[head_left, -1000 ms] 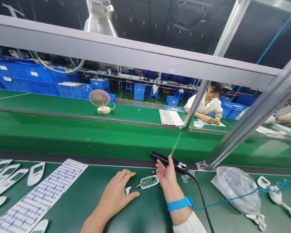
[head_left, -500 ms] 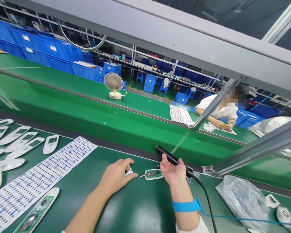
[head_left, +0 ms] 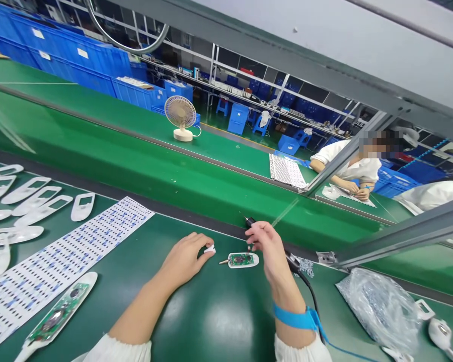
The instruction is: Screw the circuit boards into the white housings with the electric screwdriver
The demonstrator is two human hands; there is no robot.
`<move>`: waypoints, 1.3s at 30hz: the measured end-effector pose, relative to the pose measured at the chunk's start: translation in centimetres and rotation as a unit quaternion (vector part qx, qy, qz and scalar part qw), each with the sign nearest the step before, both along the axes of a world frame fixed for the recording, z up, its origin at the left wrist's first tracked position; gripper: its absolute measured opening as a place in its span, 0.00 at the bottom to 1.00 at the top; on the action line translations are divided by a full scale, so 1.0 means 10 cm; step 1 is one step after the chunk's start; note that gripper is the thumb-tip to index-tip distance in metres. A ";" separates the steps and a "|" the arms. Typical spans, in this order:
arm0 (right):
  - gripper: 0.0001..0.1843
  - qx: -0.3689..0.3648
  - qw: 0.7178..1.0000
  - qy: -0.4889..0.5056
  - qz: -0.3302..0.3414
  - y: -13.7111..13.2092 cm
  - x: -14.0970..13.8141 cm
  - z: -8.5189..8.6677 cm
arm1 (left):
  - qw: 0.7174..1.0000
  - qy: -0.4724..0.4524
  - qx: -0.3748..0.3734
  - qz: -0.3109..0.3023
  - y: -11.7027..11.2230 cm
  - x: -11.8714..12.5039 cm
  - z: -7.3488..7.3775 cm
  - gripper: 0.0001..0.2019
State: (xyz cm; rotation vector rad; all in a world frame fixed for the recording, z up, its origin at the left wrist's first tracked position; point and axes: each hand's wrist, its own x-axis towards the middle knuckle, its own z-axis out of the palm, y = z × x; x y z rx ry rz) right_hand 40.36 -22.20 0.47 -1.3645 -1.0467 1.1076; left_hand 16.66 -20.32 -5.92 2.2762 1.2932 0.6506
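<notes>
Pinched in my left hand [head_left: 189, 257] is a small white plastic piece [head_left: 210, 249], just above the green table. To its right lies a thermometer-like white housing with a green circuit board [head_left: 243, 259] and a thin tip pointing left. My right hand [head_left: 266, 246] is beyond the board's right end, its fingers bent together; whatever they hold is too small to make out. Behind that hand lies a black electric screwdriver [head_left: 250, 221], partly hidden, its cable running toward me. A blue wrist strap [head_left: 295, 318] circles my right wrist.
Several white housing shells [head_left: 41, 201] lie at left beside a printed label sheet [head_left: 83, 251] and another housing with a board [head_left: 60, 311]. Small screws [head_left: 305, 266] and a clear plastic bag [head_left: 377, 306] are at right. Across the barrier are a fan [head_left: 180, 113] and a co-worker [head_left: 357, 171].
My right hand has turned from palm up to palm down, its fingers bending toward the board. My left hand still pinches the white piece. The whole view has shifted slightly.
</notes>
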 end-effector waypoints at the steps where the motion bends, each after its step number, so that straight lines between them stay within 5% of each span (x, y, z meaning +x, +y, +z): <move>1: 0.14 0.029 0.992 -0.116 0.044 -0.03 0.01 0.02 | 1.000 -0.002 0.002 -0.004 0.00 0.00 0.00 0.08; 4: 0.19 0.079 0.909 -0.380 0.152 -0.10 0.04 0.02 | 1.000 -0.015 0.006 -0.005 -0.01 0.02 -0.01 0.10; 6: 0.23 0.076 0.865 -0.451 0.205 -0.12 0.04 -0.04 | 0.999 -0.045 0.000 0.001 -0.01 0.04 -0.01 0.11; 9: 0.21 0.057 0.837 -0.492 0.233 -0.10 0.03 -0.15 | 0.990 -0.130 -0.038 0.026 -0.02 0.08 -0.01 0.14; 12: 0.15 0.052 0.841 -0.485 0.234 -0.07 0.03 -0.21 | 0.973 -0.210 -0.076 0.057 -0.02 0.13 -0.01 0.15; 18: 0.14 0.057 0.919 -0.357 0.158 -0.03 0.06 -0.21 | 0.953 -0.273 -0.098 0.091 -0.03 0.19 -0.01 0.15; 21: 0.15 0.088 0.936 -0.311 0.140 -0.03 0.05 -0.20 | 0.952 -0.274 -0.098 0.091 -0.04 0.20 0.00 0.15; 33: 0.17 0.123 0.909 -0.361 0.167 -0.05 -0.08 -0.19 | 0.947 -0.290 -0.119 0.061 -0.07 0.27 0.08 0.14; 39: 0.18 0.143 0.890 -0.403 0.161 -0.06 -0.14 -0.24 | 0.903 -0.367 -0.209 0.077 -0.07 0.26 0.06 0.16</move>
